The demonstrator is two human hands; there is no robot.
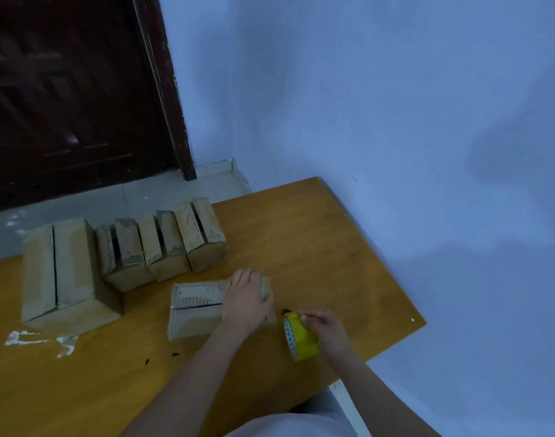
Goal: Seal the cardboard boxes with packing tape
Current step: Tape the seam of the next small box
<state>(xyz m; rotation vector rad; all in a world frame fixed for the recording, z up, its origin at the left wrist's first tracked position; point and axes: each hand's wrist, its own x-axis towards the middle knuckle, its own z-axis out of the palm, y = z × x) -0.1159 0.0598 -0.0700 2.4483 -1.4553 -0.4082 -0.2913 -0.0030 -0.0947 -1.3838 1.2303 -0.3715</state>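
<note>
Small cardboard box (203, 307) lies on the surface (317, 247), near edge. Left hand (246, 299) presses flat on its flaps; right hand (325, 331) grips the yellow tape roll (300, 337) just beside. Box judged light, prone to sliding; hold flaps down.

I see orange-brown wooden counter (317, 247), far right corner against blue wall (380, 105). Dark brown door (65, 89) beyond counter's far left edge, pale tiled floor (112, 197) at its foot. White torn scraps (40, 340) stuck on counter near left edge. Two small dark specks (147, 361) near front edge; can't tell what.
</note>
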